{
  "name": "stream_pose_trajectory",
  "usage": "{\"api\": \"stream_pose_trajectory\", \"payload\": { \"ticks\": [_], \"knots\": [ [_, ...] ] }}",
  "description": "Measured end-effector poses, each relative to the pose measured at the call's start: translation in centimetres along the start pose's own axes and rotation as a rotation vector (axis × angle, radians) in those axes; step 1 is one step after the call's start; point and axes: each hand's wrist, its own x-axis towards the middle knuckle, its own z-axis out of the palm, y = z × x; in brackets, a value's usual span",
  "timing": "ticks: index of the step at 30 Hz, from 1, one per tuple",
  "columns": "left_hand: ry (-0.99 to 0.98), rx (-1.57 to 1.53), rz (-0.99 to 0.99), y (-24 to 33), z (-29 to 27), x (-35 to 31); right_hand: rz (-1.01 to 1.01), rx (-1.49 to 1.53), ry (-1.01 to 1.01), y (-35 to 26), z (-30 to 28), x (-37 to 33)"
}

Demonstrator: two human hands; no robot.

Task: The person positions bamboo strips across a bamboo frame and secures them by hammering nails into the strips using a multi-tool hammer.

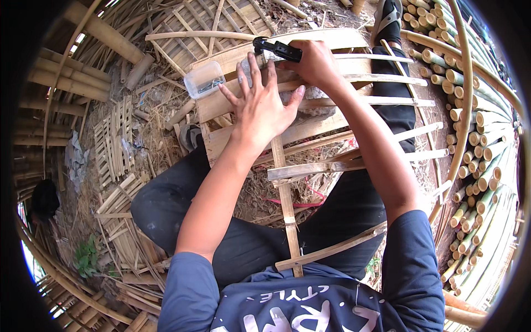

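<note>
My right hand [316, 62] is closed around the black handle of a short hammer [279, 50], whose dark head points left just beyond my left fingertips. My left hand [260, 105] lies palm down with fingers spread over the wooden planks [221, 105] in front of me. A ladder-like frame of split bamboo slats [315, 169] rests across the planks and over my lap, with a long bamboo strip [287, 210] running toward my chest. Left of my fingers stands a clear plastic box [203, 80] holding several small metal nails. What lies under my left palm is hidden.
Cut bamboo poles [487, 149] are stacked along the right. A woven bamboo panel [193, 25] lies at the far side, and a slatted piece [113, 133] on the straw-strewn ground at left. Thick bamboo poles [105, 33] stand at upper left. My legs are crossed around the planks.
</note>
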Motion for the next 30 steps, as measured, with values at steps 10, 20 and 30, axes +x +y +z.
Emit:
{"api": "stream_pose_trajectory", "payload": {
  "ticks": [10,20,30],
  "knots": [
    [0.091,0.041,0.002,0.3,1.5,0.2,-0.029,-0.015,0.014,0.0,0.1,0.2],
    [0.096,-0.033,-0.019,0.7,2.0,0.2,0.165,0.169,-0.023,1.2,-2.0,0.4],
    [0.088,-0.024,-0.059,0.8,1.2,0.0,-0.347,-0.171,-0.086,-3.0,-7.6,-2.4]
  ]
}}
